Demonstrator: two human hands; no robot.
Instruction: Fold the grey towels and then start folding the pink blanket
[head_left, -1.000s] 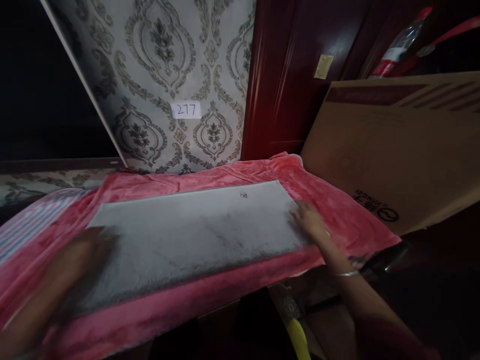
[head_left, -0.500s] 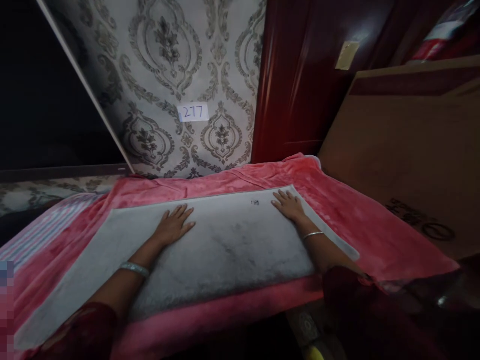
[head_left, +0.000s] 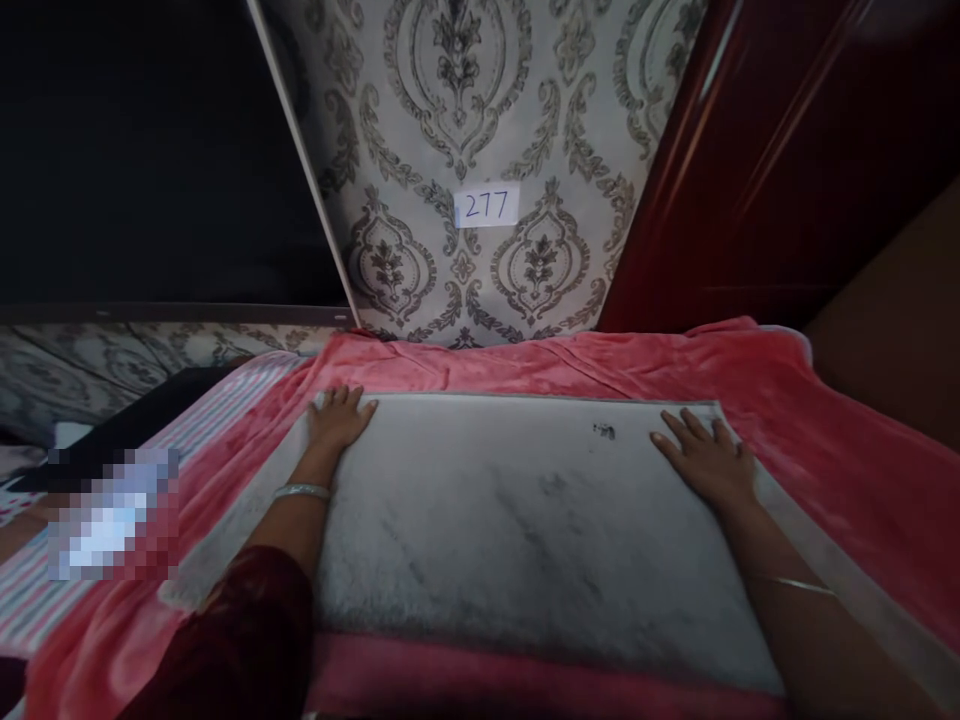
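Observation:
A pale grey cloth (head_left: pixel 480 520) with darker smudges and a small dark mark near its far right corner lies spread over a pink plush blanket (head_left: pixel 847 450). On its far left corner rests my left hand (head_left: pixel 337 415), palm down with fingers spread. Close to the far right corner, my right hand (head_left: pixel 709 455) presses flat on the same cloth, fingers apart. Each wrist wears a bangle. Neither hand grips anything.
A large dark screen (head_left: pixel 150 160) stands at the back left. Behind the blanket are a patterned wall with a "277" paper label (head_left: pixel 487 205) and a dark red panel (head_left: pixel 720 200). A striped cloth (head_left: pixel 225 405) lies at left, beside a blurred-out patch.
My left hand has slid left across the cloth to its far left corner. My right hand stays near the far right corner. The view has turned left.

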